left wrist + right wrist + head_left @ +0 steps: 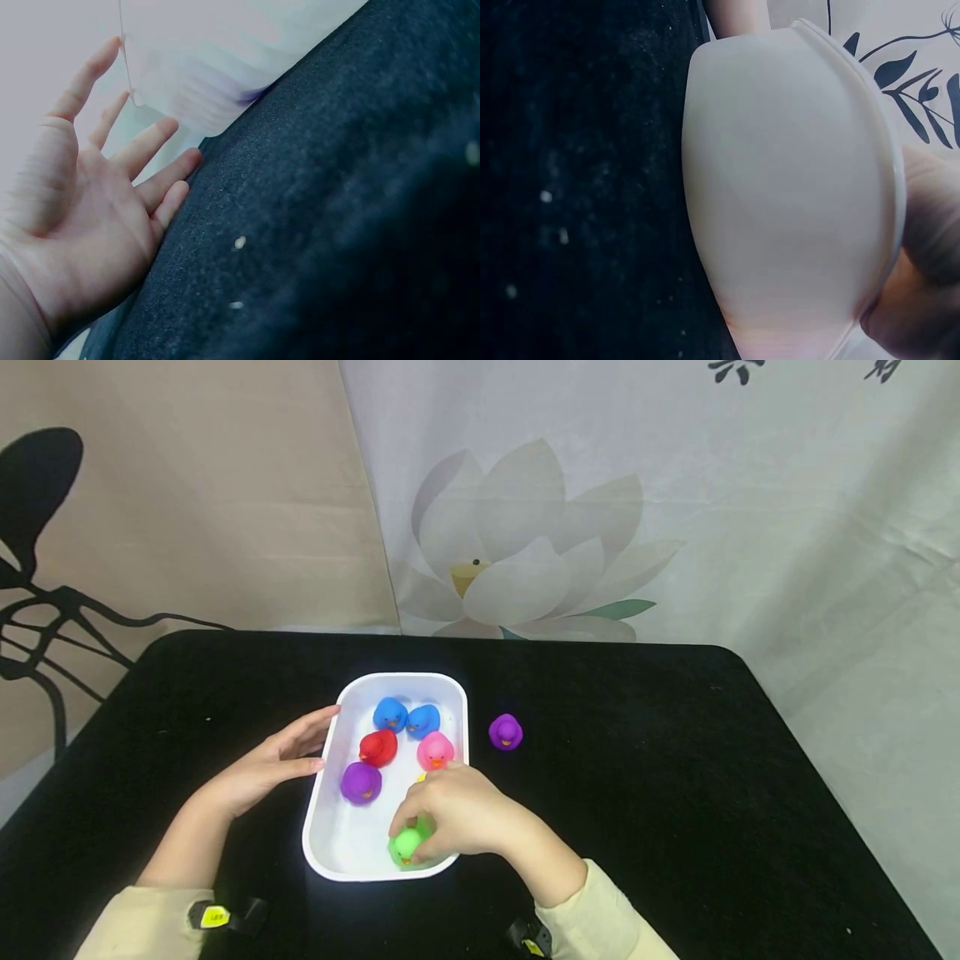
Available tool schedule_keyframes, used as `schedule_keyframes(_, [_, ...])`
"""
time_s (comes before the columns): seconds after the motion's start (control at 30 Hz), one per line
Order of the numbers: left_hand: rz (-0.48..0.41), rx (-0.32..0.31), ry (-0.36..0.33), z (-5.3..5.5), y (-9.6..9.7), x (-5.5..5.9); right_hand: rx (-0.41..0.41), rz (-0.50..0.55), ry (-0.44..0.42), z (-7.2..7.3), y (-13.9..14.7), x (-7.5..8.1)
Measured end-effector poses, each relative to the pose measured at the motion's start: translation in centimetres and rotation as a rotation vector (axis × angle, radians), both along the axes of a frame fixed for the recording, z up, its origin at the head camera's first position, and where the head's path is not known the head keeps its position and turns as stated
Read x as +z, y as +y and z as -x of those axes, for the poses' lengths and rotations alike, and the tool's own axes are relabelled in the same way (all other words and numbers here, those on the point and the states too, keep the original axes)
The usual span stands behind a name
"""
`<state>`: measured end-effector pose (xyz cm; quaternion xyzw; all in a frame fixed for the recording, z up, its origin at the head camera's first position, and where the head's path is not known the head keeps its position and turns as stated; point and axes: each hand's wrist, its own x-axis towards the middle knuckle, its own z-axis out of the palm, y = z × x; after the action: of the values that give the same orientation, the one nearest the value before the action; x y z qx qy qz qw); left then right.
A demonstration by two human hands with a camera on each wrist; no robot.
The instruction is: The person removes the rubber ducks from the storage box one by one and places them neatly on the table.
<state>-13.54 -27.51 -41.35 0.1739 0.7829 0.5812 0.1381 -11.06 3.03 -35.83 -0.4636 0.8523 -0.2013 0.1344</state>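
A white tray (337,850) lies on the table with several rubber ducks inside. My right hand (463,810) reaches over its right rim and holds a green rubber duck (406,846) between thumb and fingers, low in the near right corner. The tray's outer wall (787,180) hides most of this hand in the right wrist view. On the opposite side, my left hand (266,767) has its fingers extended, tips right at the tray's left rim. The left wrist view shows its palm (90,225) with fingers spread beside the tray (232,52).
Inside the tray are two blue ducks, a red duck (378,747), a pink duck (435,749), a purple duck (361,783) and a bit of yellow partly behind my right hand. Another purple duck (506,732) sits right of the tray on the black-covered table (675,793). A black chair (60,602) stands at far left.
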Motion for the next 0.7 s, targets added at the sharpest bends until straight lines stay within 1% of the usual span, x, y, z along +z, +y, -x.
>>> schedule_keyframes(0.23, [0.003, 0.004, 0.001, -0.02, 0.03, 0.03, 0.015, 0.029, -0.020, 0.19, 0.11, 0.00])
schedule_keyframes(0.47, [0.002, 0.007, -0.010, -0.03, 0.08, 0.14, 0.015, 0.109, -0.106, 0.39, 0.49, 0.30])
schedule_keyframes(0.7, [0.001, 0.003, -0.009, 0.01, 0.02, 0.04, 0.025, 0.178, -0.166, 0.55, 0.73, 0.39])
